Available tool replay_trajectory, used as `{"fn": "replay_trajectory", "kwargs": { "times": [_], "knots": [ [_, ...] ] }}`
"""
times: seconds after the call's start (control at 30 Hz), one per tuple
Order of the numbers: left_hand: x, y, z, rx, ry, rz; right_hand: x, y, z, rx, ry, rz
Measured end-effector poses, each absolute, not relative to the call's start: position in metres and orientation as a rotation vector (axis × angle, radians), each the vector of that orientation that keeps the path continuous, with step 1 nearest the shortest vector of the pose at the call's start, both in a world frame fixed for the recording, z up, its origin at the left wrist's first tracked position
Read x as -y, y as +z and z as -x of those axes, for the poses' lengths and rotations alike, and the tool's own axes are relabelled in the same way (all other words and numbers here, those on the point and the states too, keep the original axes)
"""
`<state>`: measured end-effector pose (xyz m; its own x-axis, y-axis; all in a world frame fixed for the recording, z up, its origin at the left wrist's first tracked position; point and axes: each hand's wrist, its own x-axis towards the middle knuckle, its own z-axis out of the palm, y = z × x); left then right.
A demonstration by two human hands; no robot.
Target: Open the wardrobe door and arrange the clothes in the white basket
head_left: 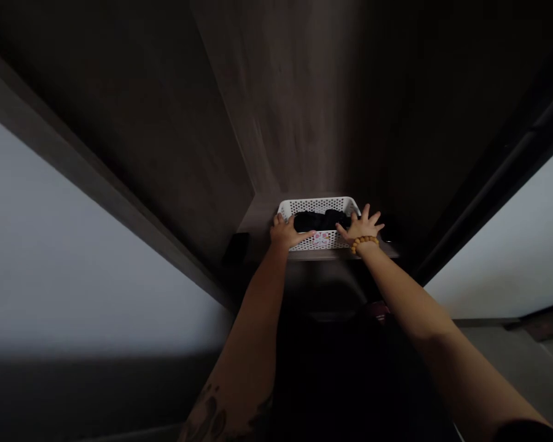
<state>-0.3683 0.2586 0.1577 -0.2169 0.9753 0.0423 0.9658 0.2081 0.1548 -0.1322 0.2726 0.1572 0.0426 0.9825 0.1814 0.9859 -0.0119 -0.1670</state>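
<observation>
A white perforated plastic basket [304, 244] sits on a dark wooden shelf [258, 212], with black cloth-like items [309, 221] inside and a small pink-and-white sticker on its front wall. At its left front corner is my left hand [284, 233], its fingers over the left side and its thumb stretched along the front rim. My right hand [363, 230] lies against the basket's right end with fingers spread wide and the thumb by the front rim. A bracelet of yellowish-brown beads [365, 242] circles the right wrist.
Tall dark wooden panels enclose the shelf at the back and sides. A dark flat rectangular object [237, 247] lies left of the basket. Pale walls [74, 233] flank the cabinet. Something dark red [378, 310] shows below the shelf, mostly hidden in shadow.
</observation>
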Motion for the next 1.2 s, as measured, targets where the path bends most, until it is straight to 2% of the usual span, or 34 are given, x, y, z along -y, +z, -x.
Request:
{"fn": "replay_trajectory", "kwargs": {
  "times": [0.73, 1.2],
  "knots": [
    [-0.497, 0.12, 0.425, -2.419, 0.47, -1.969, -0.538, 0.109, 0.178, 1.998, -0.132, 1.925],
    [-0.582, 0.104, 0.444, -2.434, 0.6, -1.992, -0.622, 0.1, 0.195, 1.977, -0.244, 1.976]
  ]
}}
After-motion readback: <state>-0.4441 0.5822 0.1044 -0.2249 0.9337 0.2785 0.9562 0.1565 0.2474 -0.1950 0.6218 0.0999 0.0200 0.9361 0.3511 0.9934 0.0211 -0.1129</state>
